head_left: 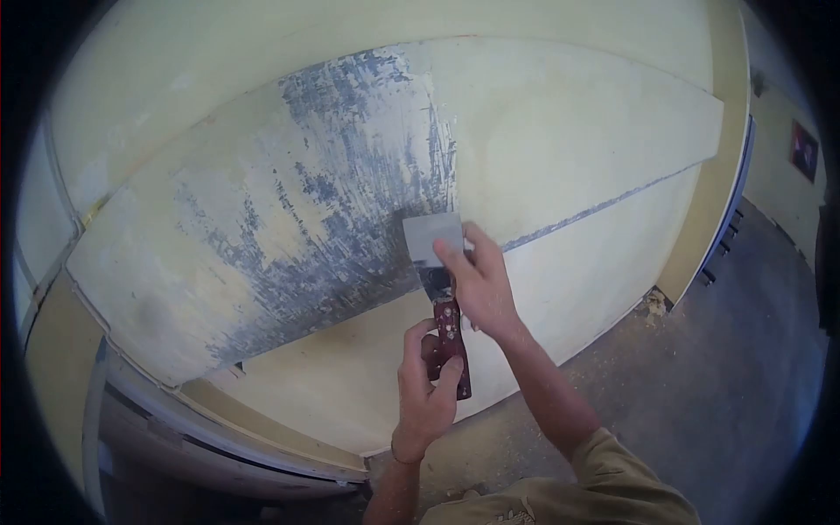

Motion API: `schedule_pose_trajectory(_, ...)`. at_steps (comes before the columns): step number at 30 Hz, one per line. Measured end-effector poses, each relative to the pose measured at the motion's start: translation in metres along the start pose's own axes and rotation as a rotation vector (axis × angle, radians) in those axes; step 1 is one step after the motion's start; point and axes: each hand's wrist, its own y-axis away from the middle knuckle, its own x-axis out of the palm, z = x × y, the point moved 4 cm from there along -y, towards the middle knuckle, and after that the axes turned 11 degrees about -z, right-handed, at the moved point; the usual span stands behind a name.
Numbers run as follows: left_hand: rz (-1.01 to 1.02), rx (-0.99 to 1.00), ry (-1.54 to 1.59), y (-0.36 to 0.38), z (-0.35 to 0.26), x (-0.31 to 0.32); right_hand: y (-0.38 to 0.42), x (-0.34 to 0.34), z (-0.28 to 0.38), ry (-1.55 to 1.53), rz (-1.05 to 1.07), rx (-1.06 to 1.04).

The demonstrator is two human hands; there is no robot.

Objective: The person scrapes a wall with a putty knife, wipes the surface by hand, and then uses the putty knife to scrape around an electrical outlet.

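A putty knife (448, 322) points up in front of me, with a dark red riveted handle and a broad light grey blade. My left hand (426, 394) is closed round the lower handle, thumb in front. My right hand (483, 289) pinches the blade at its right side; the thumb lies on the face and the other fingers are partly hidden behind. Behind the blade stretches a pale panel (577, 131), its left half streaked with a scraped dark grey patch (350, 166). The blade's top edge overlaps the lower right of that patch.
Below the panel runs a lower pale wall (341, 376), with a grey line along the panel's right lower edge. Crumbled debris (654, 308) lies in the corner on the grey floor (700, 385). A wooden frame (219, 437) stands at lower left, and a picture (803, 150) hangs far right.
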Motion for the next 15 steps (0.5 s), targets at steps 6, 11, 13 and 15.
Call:
schedule_pose_trajectory(6,0.065,-0.25,0.293,-0.036,-0.02,0.019,-0.039,0.016,0.024,-0.02,-0.108,0.002)
schedule_pose_trajectory(11,-0.051,0.051,-0.026,-0.076,-0.033,0.034,-0.067,0.024,0.043,0.008,-0.122,-0.154)
schedule_pose_trajectory(13,-0.084,0.075,-0.097,-0.082,-0.043,0.038,-0.075,0.023,0.05,0.052,-0.114,-0.192)
schedule_pose_trajectory(15,-0.121,0.105,-0.166,-0.082,-0.045,0.042,-0.083,0.017,0.052,0.175,-0.199,-0.232)
